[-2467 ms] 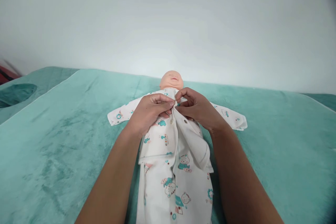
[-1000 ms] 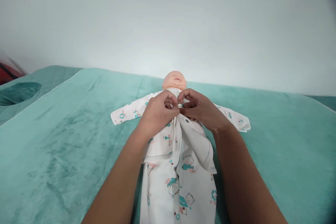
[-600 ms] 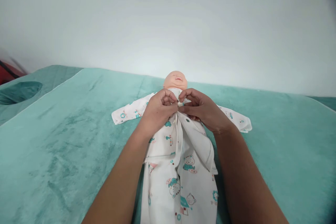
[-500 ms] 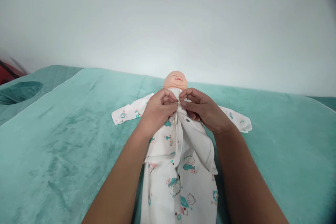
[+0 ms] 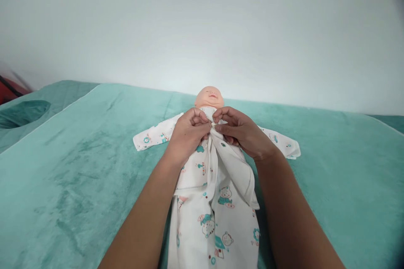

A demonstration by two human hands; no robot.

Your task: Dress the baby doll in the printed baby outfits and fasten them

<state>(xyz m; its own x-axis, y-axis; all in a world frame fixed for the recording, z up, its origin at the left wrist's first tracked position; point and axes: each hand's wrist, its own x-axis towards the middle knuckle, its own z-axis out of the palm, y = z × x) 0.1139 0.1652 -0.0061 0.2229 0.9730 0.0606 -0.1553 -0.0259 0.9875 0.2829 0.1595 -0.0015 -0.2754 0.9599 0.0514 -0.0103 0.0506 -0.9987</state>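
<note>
A baby doll (image 5: pixel 209 96) lies on its back, dressed in a white top (image 5: pixel 195 174) with teal and pink bear prints. Its sleeves stretch out to both sides. At the upper chest, my left hand (image 5: pixel 193 131) pinches one front edge of the top. Close beside it, my right hand (image 5: pixel 241 130) is closed on the other front edge, thumb and fingers together. Below the hands the front flap (image 5: pixel 240 168) folds outward, showing its plain white inside and a small dark fastener. Matching printed trousers (image 5: pixel 217 235) cover the legs. My fingers partly hide the spot between them.
A teal plush cover (image 5: pixel 78 168) spreads under the doll. White wall (image 5: pixel 202 29) rises right behind its head. At the left, a darker green padded piece has an oval hollow (image 5: pixel 23 112), and a red object (image 5: pixel 9 90) shows at the edge.
Both hands stay at the doll's chest with only slight finger movement; a little more gap shows between the right thumb and fingers. The whole view has shifted slightly.
</note>
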